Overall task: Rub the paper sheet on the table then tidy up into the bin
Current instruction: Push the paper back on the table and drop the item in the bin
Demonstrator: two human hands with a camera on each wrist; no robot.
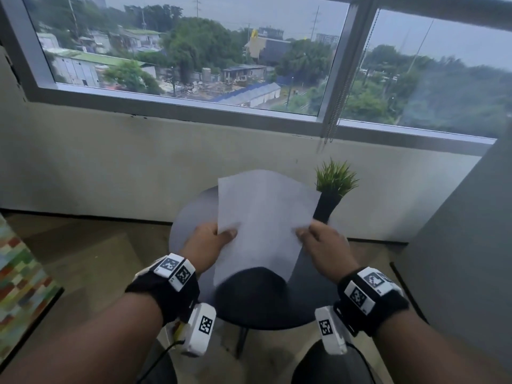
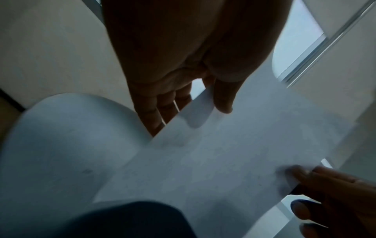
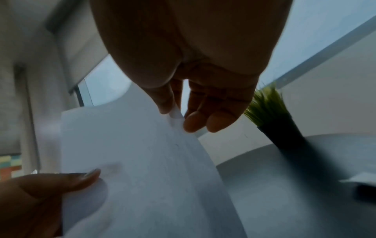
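A plain white rectangular paper sheet (image 1: 263, 217) is held above a small round dark grey table (image 1: 191, 212), tilted so that one corner points toward the window. The left hand (image 1: 206, 245) pinches the sheet's left edge: the thumb (image 1: 228, 234) lies on the upper face and, in the left wrist view, the remaining fingers (image 2: 160, 112) pass beneath the paper. The right hand (image 1: 324, 245) pinches the right edge in the same manner; in the right wrist view its thumb (image 3: 162, 99) and curled fingers (image 3: 205, 119) close on a small upturned fold of the sheet. The sheet appears lifted clear of the tabletop, bowing slightly between the two grips; its lower corner hangs toward a dark rounded shape (image 1: 252, 289) at the near side of the table, whose identity cannot be told.

At the far right of the tabletop, just beside the right hand, stands an artificial green grass tuft in a tall black tapered pot (image 1: 331, 195), upright. In the right wrist view a small flat object (image 3: 362, 183) lies on the table right of the pot, too blurred to identify.

Each wrist bears a black strap with white marker-printed blocks (image 1: 177, 273). Behind the table runs a pale wall (image 1: 110, 162) under a wide grey-framed window (image 1: 180, 103). A multicoloured patterned surface (image 1: 19, 273) shows at the left edge. No bin can be made out in any view.
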